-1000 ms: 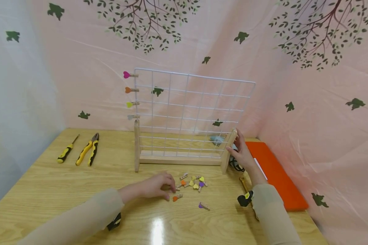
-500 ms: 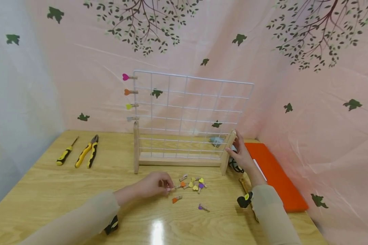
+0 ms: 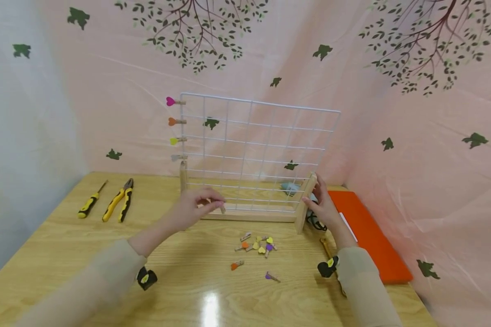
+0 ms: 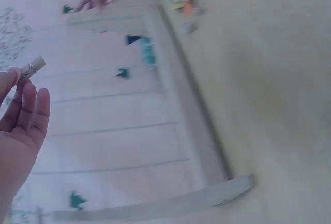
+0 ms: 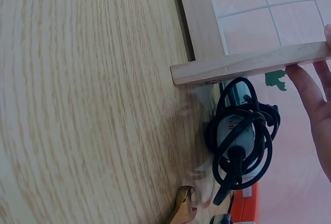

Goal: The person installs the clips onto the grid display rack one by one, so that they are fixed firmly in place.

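Note:
A small wooden clothespin [image 4: 33, 68] is pinched between the thumb and fingertips of my left hand [image 3: 196, 206], raised in front of the lower left part of the white wire grid [image 3: 251, 131]. The grid stands in a wooden base. My right hand [image 3: 324, 204] grips the base's right post [image 5: 248, 64] near its top. Down the grid's left edge sit several clothespins with hearts: a pink one [image 3: 171, 101], an orange one [image 3: 172, 121], a yellow one [image 3: 174, 141] and a pale one [image 3: 176, 157]. More heart clothespins [image 3: 255, 245] lie loose on the table before the base.
A screwdriver [image 3: 88, 205] and pliers [image 3: 118, 200] with yellow-black handles lie at the left. Behind the right post is a grey-blue tool with a coiled black cord [image 5: 243, 136]. An orange case [image 3: 368, 236] and a brass-coloured tool [image 5: 184, 206] are at the right.
My left hand has picked up a clothespin from the pile and lifted it up toward the grid's lower left. The right hand keeps its grip on the post.

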Available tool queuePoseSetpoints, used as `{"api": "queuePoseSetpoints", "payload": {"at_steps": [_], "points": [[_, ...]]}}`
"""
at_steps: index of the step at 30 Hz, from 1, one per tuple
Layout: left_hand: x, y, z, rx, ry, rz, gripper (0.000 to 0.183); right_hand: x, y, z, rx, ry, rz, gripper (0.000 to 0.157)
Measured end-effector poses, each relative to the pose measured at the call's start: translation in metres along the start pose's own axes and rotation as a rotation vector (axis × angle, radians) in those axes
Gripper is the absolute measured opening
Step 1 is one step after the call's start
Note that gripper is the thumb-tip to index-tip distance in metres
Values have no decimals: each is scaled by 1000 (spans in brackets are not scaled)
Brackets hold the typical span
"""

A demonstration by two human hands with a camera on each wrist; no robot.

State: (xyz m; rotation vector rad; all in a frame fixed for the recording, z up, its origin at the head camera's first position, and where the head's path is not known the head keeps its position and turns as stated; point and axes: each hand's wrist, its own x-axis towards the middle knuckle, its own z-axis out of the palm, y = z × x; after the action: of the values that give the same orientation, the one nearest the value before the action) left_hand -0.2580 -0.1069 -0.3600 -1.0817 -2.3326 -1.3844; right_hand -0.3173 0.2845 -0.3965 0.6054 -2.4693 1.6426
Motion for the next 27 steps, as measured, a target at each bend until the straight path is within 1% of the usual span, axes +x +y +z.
{"api": "queuePoseSetpoints", "payload": {"at_steps": [2,4,5,8,9,12,13,15,16,20,23,27], "points": [[11,12,-17,38,41,50,14,0,0,0,-2,0,-4,79],[22,23,-35,105,94,93,15,1,0,-1,-2,0,-7,79],[28,29,-44,139,122,101,15,1,0,-1,0,0,-10,79],[46,46,-70,223,218,116,15,1,-1,0,6,1,-14,78],[52,52,-78,249,243,112,15,1,-1,0,7,0,-13,78],[69,73,-99,281,323,112,15,0,-1,1,9,-1,-8,78],[75,79,-106,284,347,116,15,0,-1,0,7,-1,-6,78],[87,88,-117,292,398,101,16,0,-1,0,5,0,1,78],[92,91,-122,292,425,94,16,0,-1,0,0,-1,3,78],[112,89,-141,312,487,22,21,-1,-2,0,-12,-2,5,78],[122,86,-149,353,499,-32,25,-1,-2,0,-12,-3,-2,78],[131,84,-156,364,514,-46,28,-1,-2,0,-10,-3,-8,78]]}}
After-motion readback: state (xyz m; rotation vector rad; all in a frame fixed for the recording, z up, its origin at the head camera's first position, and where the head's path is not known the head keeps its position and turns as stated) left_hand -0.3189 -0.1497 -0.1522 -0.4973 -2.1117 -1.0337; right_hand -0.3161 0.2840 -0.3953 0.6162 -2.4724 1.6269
